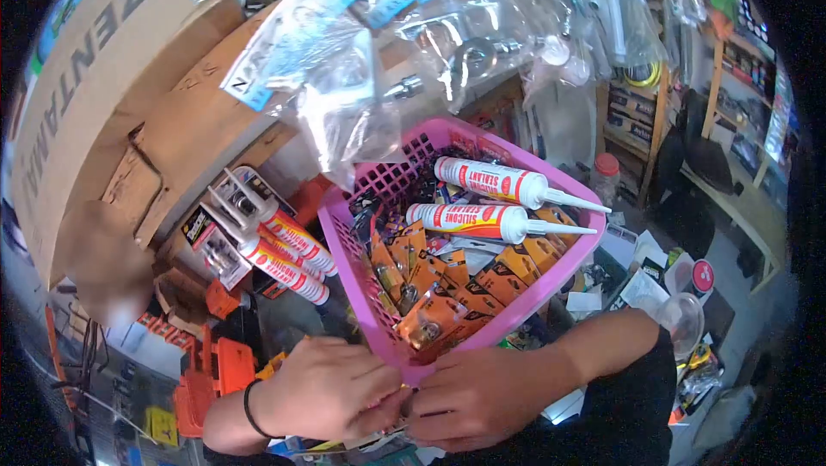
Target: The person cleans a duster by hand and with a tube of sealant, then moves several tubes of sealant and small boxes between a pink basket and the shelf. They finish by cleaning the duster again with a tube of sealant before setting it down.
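My left hand (331, 388), with a thin black band at the wrist, is closed, its fingers curled inward. Close against it, my right hand (486, 397) is closed too. Their fingertips meet just below the near corner of a pink plastic basket (366, 315); whatever is pinched between them is hidden. Inside the basket, two silicone sealant tubes (490, 180) with white nozzles lie across the top. Beneath and in front of them are several orange carded packets (430, 315), some showing small metal parts.
More sealant tubes (284, 264) stand tilted left of the basket. An orange plastic case (232, 367) lies near my left forearm. Clear bags of fittings (482, 53) hang above the basket. A large cardboard box (112, 61) fills the upper left. Shelves (632, 122) and a red-lidded jar (607, 173) are at right.
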Demonstrator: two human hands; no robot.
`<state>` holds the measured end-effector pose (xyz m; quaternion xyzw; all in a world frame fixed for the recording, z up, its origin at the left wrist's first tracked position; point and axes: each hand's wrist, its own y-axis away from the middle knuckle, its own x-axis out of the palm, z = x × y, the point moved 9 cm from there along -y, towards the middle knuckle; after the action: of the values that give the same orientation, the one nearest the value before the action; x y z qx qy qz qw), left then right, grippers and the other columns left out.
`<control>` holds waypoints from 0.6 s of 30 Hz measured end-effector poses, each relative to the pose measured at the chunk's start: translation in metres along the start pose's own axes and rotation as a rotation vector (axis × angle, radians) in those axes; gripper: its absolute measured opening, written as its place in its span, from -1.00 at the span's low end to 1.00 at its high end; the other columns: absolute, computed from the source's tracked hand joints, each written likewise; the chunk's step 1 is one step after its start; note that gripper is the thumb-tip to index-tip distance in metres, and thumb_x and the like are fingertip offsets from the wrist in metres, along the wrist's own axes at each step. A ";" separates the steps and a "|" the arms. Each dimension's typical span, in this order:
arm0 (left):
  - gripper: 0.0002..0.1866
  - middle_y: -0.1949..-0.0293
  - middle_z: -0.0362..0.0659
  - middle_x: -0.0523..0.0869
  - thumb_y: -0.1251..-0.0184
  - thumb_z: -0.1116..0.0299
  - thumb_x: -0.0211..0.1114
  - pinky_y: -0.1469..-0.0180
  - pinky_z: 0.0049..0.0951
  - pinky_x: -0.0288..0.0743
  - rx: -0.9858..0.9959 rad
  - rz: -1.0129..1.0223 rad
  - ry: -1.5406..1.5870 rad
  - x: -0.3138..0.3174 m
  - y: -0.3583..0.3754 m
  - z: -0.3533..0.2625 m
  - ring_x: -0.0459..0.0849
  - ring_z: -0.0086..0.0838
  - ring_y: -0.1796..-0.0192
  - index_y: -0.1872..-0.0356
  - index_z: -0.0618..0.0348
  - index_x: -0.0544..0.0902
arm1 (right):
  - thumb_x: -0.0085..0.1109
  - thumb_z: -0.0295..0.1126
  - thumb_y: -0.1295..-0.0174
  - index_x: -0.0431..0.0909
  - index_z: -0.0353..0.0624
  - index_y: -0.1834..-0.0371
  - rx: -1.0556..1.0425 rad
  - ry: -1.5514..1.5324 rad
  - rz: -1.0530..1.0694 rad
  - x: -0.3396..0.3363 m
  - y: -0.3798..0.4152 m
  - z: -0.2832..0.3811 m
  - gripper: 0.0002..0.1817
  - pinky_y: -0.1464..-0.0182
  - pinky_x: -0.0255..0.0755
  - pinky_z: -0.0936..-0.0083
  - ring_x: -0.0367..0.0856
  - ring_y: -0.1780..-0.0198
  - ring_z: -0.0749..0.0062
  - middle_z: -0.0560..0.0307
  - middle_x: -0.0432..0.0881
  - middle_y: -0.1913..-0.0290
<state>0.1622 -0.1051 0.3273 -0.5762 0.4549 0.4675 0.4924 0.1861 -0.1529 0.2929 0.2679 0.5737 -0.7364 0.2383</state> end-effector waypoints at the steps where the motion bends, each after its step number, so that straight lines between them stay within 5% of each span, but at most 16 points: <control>1: -0.82 0.75 -0.24 0.37 0.20 0.36 0.28 0.67 -0.46 0.26 0.071 -0.005 -0.003 0.001 -0.003 -0.003 0.42 -0.41 0.70 0.66 0.09 0.41 | 0.09 -0.32 0.04 0.39 -0.14 0.40 0.003 0.058 -0.043 -0.009 0.005 -0.002 -0.82 0.41 0.32 0.43 0.42 0.37 0.36 0.18 0.34 0.44; 6: -0.83 0.75 -0.21 0.35 0.17 0.38 0.25 0.65 -0.41 0.28 0.088 -0.023 0.025 0.002 -0.032 0.009 0.43 -0.38 0.69 0.66 0.11 0.40 | 0.10 -0.33 0.07 0.38 -0.14 0.47 0.100 0.218 -0.019 -0.036 0.014 -0.023 -0.83 0.47 0.31 0.44 0.41 0.43 0.36 0.19 0.31 0.48; 11: -0.87 0.73 -0.10 0.42 0.07 0.38 0.15 0.60 -0.38 0.31 -0.192 -0.081 0.078 0.005 -0.063 0.070 0.45 -0.26 0.66 0.64 0.17 0.43 | 0.08 -0.34 0.05 0.38 -0.15 0.52 0.230 0.340 -0.032 -0.074 0.017 -0.074 -0.86 0.48 0.31 0.39 0.43 0.45 0.28 0.15 0.36 0.51; 18: -0.89 0.71 -0.07 0.45 0.01 0.40 0.13 0.57 -0.40 0.32 -0.325 -0.037 0.179 0.015 -0.102 0.107 0.49 -0.26 0.64 0.61 0.19 0.46 | 0.01 -0.28 0.01 0.44 -0.20 0.49 0.642 0.358 0.032 -0.114 0.049 -0.121 -0.81 0.32 0.40 0.23 0.50 0.35 0.03 -0.10 0.50 0.44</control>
<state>0.2553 0.0102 0.3188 -0.6958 0.4047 0.4728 0.3587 0.3172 -0.0414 0.3101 0.4626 0.3419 -0.8165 0.0494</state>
